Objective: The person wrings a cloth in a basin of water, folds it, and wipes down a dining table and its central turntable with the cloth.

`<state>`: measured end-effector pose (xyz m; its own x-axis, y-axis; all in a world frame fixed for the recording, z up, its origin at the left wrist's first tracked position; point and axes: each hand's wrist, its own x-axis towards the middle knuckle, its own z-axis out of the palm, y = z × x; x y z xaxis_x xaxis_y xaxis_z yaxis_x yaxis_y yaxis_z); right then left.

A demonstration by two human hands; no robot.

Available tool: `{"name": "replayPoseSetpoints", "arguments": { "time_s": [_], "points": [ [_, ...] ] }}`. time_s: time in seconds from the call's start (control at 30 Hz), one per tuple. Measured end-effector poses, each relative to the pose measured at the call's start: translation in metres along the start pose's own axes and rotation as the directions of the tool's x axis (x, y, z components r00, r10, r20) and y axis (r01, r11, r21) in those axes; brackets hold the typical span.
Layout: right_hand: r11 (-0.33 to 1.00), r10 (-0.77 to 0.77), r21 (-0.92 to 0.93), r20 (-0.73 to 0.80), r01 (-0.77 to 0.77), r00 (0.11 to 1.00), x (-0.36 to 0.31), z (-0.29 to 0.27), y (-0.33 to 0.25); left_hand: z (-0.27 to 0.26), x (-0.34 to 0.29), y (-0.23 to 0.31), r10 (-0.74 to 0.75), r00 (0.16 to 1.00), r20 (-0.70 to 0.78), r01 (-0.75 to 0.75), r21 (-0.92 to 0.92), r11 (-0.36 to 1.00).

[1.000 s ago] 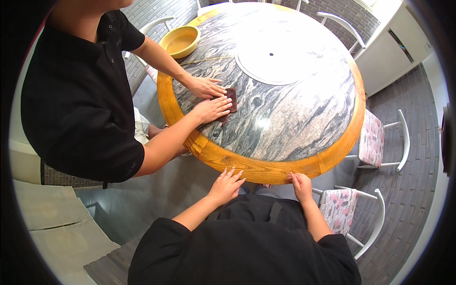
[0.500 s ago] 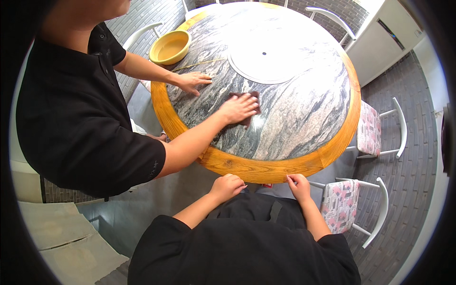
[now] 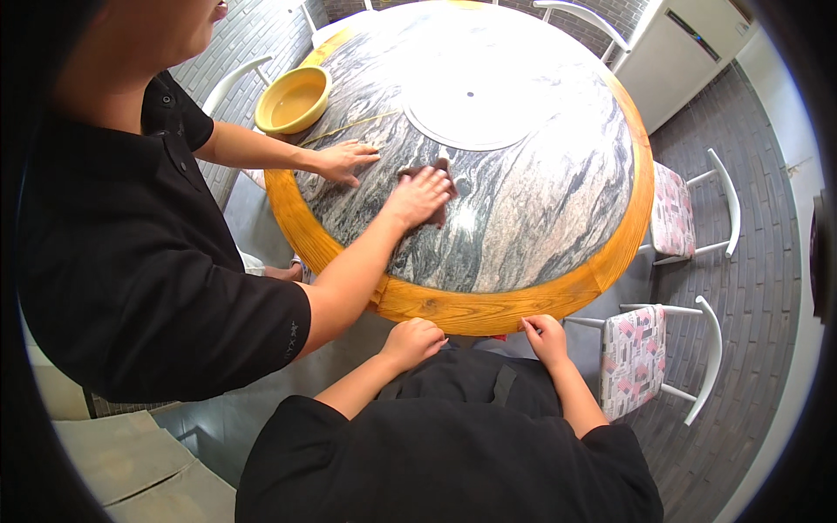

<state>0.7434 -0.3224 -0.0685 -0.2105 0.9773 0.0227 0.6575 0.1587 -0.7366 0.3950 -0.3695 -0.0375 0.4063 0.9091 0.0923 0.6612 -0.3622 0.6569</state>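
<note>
My left hand [image 3: 413, 341] is closed just below the wooden rim of the round table [image 3: 453, 307], over the dark cloth at my lap. Its fingers curl under, so what they hold, if anything, is hidden. To its right, my right hand [image 3: 545, 338] is closed near the same rim, thumb and fingers pinched together. Whatever is in that pinch cannot be made out. On the streaked marble top, a co-worker's hand [image 3: 419, 199] presses a dark brown cloth [image 3: 445, 209] flat. The co-worker's other hand [image 3: 345, 163] rests spread on the stone, farther left.
A yellow basin [image 3: 293, 100] stands at the table's far left edge. In the table's middle lies a bright round turntable [image 3: 488, 126]. Chairs with patterned seats [image 3: 634, 362] line the right side. The co-worker's body and arm [image 3: 166, 296] fill the left.
The co-worker's hand and brown cloth have shifted slightly left and turned on the tabletop. My view has tilted a little; both my hands keep their places.
</note>
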Motion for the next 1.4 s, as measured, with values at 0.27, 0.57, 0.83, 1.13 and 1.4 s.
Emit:
{"name": "replayPoseSetpoints", "arguments": {
  "time_s": [0.27, 0.57, 0.83, 1.13, 1.4],
  "points": [
    [0.999, 0.051, -0.014, -0.002, -0.051, 0.999, -0.004, 0.006, -0.012, -0.005, -0.003, -0.01, 0.014, 0.998, 0.062, -0.013, -0.008, 1.0],
    [0.998, 0.05, -0.046, 0.02, -0.049, 0.999, -0.009, 0.002, -0.01, -0.003, -0.001, -0.006, 0.069, 0.992, -0.104, -0.067, 0.025, 0.997],
    [0.999, 0.04, -0.018, 0.024, -0.04, 0.999, -0.007, -0.021, 0.006, 0.019, 0.006, 0.002, 0.008, 1.0, -0.03, -0.002, 0.199, 0.98],
    [1.0, -0.018, 0.011, 0.07, 0.017, 0.997, 0.019, -0.054, 0.044, 0.054, 0.023, 0.032, -0.351, 0.937, 0.007, 0.31, 0.454, 0.836],
    [0.963, -0.268, 0.044, 0.295, 0.267, 0.917, 0.091, -0.058, 0.024, 0.089, 0.028, 0.042, -0.544, 0.826, -0.148, 0.537, 0.499, 0.68]
  ]
}}
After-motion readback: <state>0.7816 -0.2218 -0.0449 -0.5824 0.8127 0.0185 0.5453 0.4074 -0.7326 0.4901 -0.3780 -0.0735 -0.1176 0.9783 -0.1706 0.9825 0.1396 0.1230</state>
